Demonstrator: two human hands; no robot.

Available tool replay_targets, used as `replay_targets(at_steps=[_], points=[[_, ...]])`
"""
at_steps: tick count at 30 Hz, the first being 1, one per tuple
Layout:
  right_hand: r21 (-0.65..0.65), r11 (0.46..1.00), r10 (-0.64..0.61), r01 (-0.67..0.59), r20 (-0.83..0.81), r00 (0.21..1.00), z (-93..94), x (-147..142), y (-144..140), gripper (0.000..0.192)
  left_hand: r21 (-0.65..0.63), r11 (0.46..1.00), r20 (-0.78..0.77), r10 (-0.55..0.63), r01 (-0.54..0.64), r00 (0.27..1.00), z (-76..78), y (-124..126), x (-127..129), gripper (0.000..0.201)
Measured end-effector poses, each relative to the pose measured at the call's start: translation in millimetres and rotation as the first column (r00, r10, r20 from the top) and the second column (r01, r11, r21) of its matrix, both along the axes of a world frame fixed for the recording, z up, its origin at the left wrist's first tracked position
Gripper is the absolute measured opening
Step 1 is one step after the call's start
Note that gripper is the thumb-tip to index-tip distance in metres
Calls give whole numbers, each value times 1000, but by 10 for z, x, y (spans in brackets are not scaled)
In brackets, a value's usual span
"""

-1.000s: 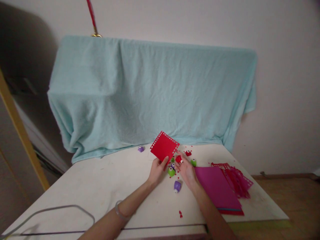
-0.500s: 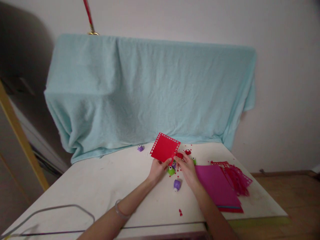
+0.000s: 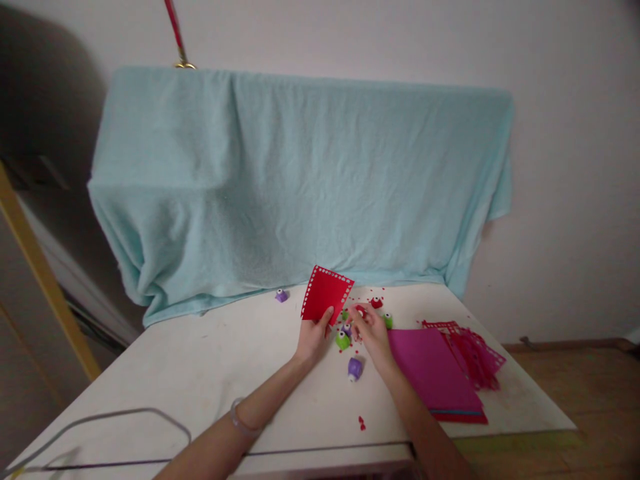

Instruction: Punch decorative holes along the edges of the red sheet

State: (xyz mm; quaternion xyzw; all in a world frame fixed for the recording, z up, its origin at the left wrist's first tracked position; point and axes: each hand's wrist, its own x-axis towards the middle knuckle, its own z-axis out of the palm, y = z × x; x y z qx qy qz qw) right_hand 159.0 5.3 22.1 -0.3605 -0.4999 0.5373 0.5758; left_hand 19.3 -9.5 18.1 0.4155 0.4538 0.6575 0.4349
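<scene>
My left hand (image 3: pixel 313 340) pinches a red paper sheet (image 3: pixel 323 297) at its lower edge, thumb on top. Small punched holes run along the sheet's left, top and right edges. Just to the right, my right hand (image 3: pixel 371 335) is closed around a small red craft punch (image 3: pixel 361 311), partly hidden by the fingers and apart from the paper. Between the hands on the table sit a green punch (image 3: pixel 343 341) and a purple punch (image 3: pixel 347 329), with tiny red paper cutouts scattered about. Nearer to me lies another purple punch (image 3: pixel 355 369).
A stack of magenta paper (image 3: pixel 433 370) lies right of my right arm, beside punched paper scraps (image 3: pixel 475 357). Farther back are a red punch (image 3: pixel 376 303), a green punch (image 3: pixel 388 321) and a purple punch (image 3: pixel 281 295). A light blue towel (image 3: pixel 320 180) hangs behind the white table (image 3: pixel 220 360).
The red sheet has shifted slightly left and tilted in my left hand. My right hand with the punch has come away from the sheet, uncovering the holes along its right edge.
</scene>
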Motion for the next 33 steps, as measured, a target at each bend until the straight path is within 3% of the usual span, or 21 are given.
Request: replay_targets(at_steps=[5, 12, 18, 28, 33], points=[[88, 983, -166, 159, 87, 982, 69, 44, -35, 34, -9, 1000, -31, -5, 5, 1000, -1, -43, 16, 45], [42, 991, -129, 130, -25, 991, -76, 34, 50, 43, 5, 1000, -53, -20, 20, 998, -61, -45, 28, 42], [15, 998, -67, 66, 113, 991, -259, 76, 166, 36, 20, 1000, -81, -22, 24, 996, -123, -15, 13, 42], [-42, 994, 106, -103, 63, 992, -191, 32, 74, 29, 8, 1000, -92, -21, 22, 996, -135, -6, 5, 42], [-24, 994, 108, -107, 10, 994, -128, -3, 64, 31, 9, 1000, -82, -10, 11, 997, -124, -9, 6, 43]])
